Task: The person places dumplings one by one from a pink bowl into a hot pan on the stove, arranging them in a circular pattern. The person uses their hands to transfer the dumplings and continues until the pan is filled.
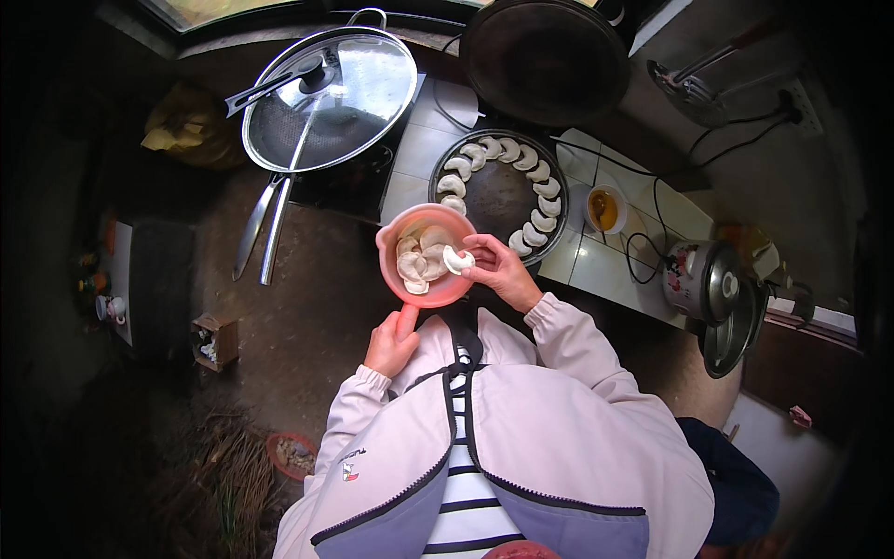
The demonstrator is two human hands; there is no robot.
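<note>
My left hand (392, 346) is wrapped round the handle of a pink plastic scoop (388, 270), holding it level in front of me. Several dumplings (421, 250) lie heaped inside it. Over the scoop's right side, my right hand (498, 270) pinches one crescent dumpling (456, 261) between thumb and fingers. Just beyond is a round, dark electric griddle (494, 200) set on the tiled counter. Dumplings (547, 188) line its rim in a ring, and its middle shows bare. The scoop hides part of the griddle's near left edge.
Behind the griddle its dark round lid (545, 61) stands raised. To the left sits a wok with a glass lid (340, 88). On the right are a small bowl of yellow liquid (605, 209), a black cable (657, 210) and a flowered pot (698, 279). Ladles (689, 84) hang on the wall.
</note>
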